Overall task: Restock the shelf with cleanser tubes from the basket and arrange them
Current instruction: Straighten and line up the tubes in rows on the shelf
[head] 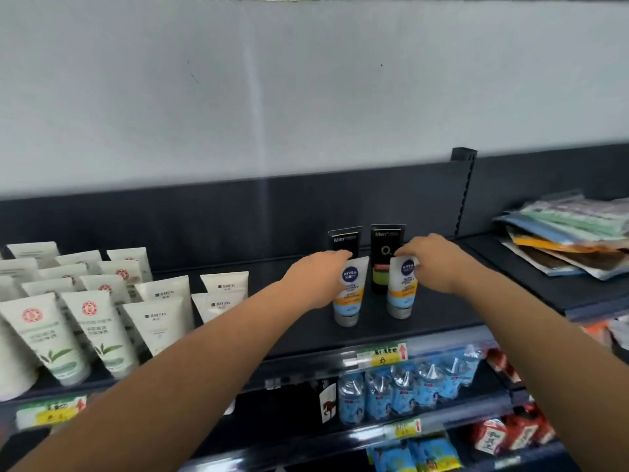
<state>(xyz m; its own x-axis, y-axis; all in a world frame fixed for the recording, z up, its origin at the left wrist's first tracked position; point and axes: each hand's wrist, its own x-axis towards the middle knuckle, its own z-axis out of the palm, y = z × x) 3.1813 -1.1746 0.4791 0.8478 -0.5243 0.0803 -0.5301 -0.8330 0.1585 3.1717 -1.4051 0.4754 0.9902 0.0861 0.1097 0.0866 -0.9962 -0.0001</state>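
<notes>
Your left hand [320, 279] curls over the top edge of the left Nivea tube [349, 294], with the fingers wrapped round its crimped end. Your right hand [430, 264] pinches the top of the right Nivea tube [402, 291] in the same way, fingers narrow around it. Both tubes stand cap-down on the dark shelf [425, 332], near each other but apart, the right one leaning slightly. Just behind them, toward the far wall, stand two black tubes [386, 260], upright and side by side; the right-hand one shows through the gap between the two Nivea tubes. To the left, well apart, white tubes with a red emblem [37, 332] stand in rows, with plain white tubes [163, 321] next to them. On the right, a pile of flat packets [571, 240] lies on the neighbouring shelf section. Below the shelf edge hang blue packs [401, 390] and red packets [510, 434].
</notes>
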